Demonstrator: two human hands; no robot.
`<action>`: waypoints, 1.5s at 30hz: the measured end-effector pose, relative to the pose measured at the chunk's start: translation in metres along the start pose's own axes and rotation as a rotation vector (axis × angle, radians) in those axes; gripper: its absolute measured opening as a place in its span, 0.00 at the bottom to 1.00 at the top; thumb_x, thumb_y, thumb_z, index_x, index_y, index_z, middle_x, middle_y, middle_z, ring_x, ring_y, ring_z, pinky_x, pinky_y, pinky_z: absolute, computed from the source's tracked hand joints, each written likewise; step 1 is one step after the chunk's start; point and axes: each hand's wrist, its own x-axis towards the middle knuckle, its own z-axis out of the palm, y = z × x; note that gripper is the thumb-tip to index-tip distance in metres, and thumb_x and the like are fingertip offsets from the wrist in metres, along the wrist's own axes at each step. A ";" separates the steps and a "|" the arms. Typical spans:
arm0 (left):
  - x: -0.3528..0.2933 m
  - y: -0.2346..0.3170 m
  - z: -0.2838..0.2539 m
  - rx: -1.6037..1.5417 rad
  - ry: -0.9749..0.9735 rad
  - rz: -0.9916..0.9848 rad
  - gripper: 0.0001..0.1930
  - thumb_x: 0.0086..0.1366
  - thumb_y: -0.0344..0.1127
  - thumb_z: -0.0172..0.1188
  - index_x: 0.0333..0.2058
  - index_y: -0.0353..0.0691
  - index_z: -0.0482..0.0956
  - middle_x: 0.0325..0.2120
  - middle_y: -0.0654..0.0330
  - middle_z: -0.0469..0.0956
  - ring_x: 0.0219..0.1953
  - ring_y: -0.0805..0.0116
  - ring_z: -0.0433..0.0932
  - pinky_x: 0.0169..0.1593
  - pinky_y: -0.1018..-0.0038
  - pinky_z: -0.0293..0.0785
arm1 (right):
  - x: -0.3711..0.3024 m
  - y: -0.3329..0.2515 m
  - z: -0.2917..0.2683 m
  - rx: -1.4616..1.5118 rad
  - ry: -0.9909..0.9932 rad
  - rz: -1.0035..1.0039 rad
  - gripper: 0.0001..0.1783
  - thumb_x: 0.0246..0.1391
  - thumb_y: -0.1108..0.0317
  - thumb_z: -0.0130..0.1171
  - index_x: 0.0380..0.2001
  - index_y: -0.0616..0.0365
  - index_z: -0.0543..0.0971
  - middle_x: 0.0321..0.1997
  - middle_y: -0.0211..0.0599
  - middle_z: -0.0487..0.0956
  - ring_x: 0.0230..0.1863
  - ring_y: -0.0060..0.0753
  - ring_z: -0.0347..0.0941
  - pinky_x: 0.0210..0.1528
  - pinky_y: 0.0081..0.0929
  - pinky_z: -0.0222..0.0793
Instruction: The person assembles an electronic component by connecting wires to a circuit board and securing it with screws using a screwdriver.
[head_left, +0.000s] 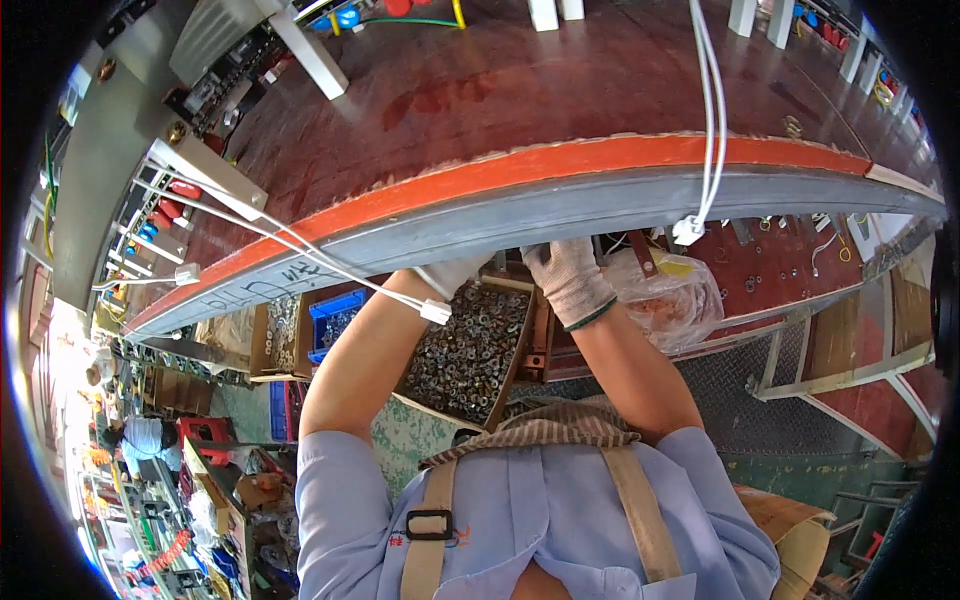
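Observation:
Both of my hands wear pale knitted work gloves and reach beneath the grey front edge of an upper shelf (560, 215). My left hand (457, 274) is at the far edge of a cardboard box (513, 372) full of loose metal nuts (465, 350). The shelf edge hides its fingers. My right hand (572, 285), with a green cuff, is just right of that box. Its fingertips are also out of sight behind the edge, so what either hand holds cannot be made out.
White cables with connectors (688, 230) hang over the shelf edge. Left of the nuts are a blue bin (325, 325) and another cardboard box (270, 355) of small metal parts. A clear plastic bag (660, 305) lies right of my right hand. A person (148, 440) is far left.

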 end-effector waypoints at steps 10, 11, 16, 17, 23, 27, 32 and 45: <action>-0.002 -0.016 -0.028 -0.347 -0.130 -0.009 0.17 0.61 0.43 0.54 0.47 0.44 0.76 0.42 0.57 0.77 0.44 0.58 0.76 0.49 0.63 0.73 | -0.004 -0.006 0.002 0.528 0.032 0.392 0.11 0.59 0.66 0.48 0.43 0.57 0.73 0.40 0.35 0.76 0.39 0.34 0.75 0.46 0.36 0.76; 0.003 -0.012 -0.023 -0.331 -0.132 -0.006 0.17 0.61 0.43 0.54 0.47 0.44 0.76 0.42 0.57 0.77 0.44 0.58 0.76 0.49 0.63 0.73 | -0.003 -0.008 0.000 0.432 0.014 0.337 0.12 0.58 0.65 0.49 0.43 0.57 0.73 0.41 0.36 0.76 0.40 0.34 0.74 0.46 0.36 0.75; 0.023 0.006 -0.006 -0.251 -0.155 -0.010 0.17 0.61 0.43 0.54 0.47 0.44 0.76 0.42 0.56 0.77 0.44 0.58 0.76 0.49 0.63 0.73 | 0.008 -0.012 -0.020 -0.025 -0.084 0.047 0.17 0.56 0.61 0.52 0.46 0.56 0.72 0.46 0.38 0.75 0.45 0.37 0.73 0.46 0.36 0.75; 0.025 0.013 -0.005 -0.232 -0.161 -0.014 0.17 0.61 0.43 0.54 0.47 0.44 0.76 0.42 0.56 0.77 0.44 0.58 0.76 0.49 0.63 0.73 | 0.009 -0.013 -0.024 -0.110 -0.102 -0.018 0.18 0.55 0.61 0.52 0.47 0.55 0.72 0.47 0.38 0.75 0.46 0.38 0.73 0.46 0.36 0.75; 0.031 0.019 -0.001 -0.150 -0.188 0.023 0.17 0.61 0.43 0.53 0.47 0.44 0.76 0.43 0.56 0.77 0.45 0.58 0.76 0.49 0.63 0.73 | -0.006 0.002 -0.013 0.080 -0.109 0.030 0.19 0.55 0.60 0.53 0.48 0.55 0.72 0.48 0.39 0.75 0.46 0.39 0.73 0.45 0.37 0.74; 0.026 0.020 -0.009 -0.097 -0.200 0.072 0.17 0.61 0.42 0.53 0.47 0.44 0.76 0.43 0.56 0.77 0.45 0.58 0.76 0.49 0.63 0.73 | -0.018 0.015 0.001 0.476 -0.068 0.259 0.20 0.54 0.56 0.56 0.47 0.54 0.73 0.47 0.40 0.75 0.46 0.40 0.73 0.44 0.38 0.74; -0.010 0.008 -0.051 -0.033 -0.220 0.171 0.17 0.61 0.42 0.53 0.47 0.44 0.76 0.43 0.56 0.77 0.45 0.58 0.76 0.49 0.63 0.72 | 0.001 -0.003 -0.034 0.016 -0.099 0.046 0.23 0.54 0.54 0.58 0.49 0.54 0.72 0.47 0.39 0.76 0.46 0.39 0.74 0.43 0.38 0.75; -0.096 0.003 0.002 -0.140 -0.782 0.008 0.17 0.60 0.41 0.54 0.47 0.45 0.76 0.48 0.52 0.73 0.50 0.53 0.73 0.49 0.58 0.71 | -0.010 0.006 -0.021 -0.048 -0.114 0.085 0.18 0.48 0.57 0.62 0.39 0.57 0.77 0.42 0.39 0.78 0.43 0.43 0.74 0.40 0.39 0.72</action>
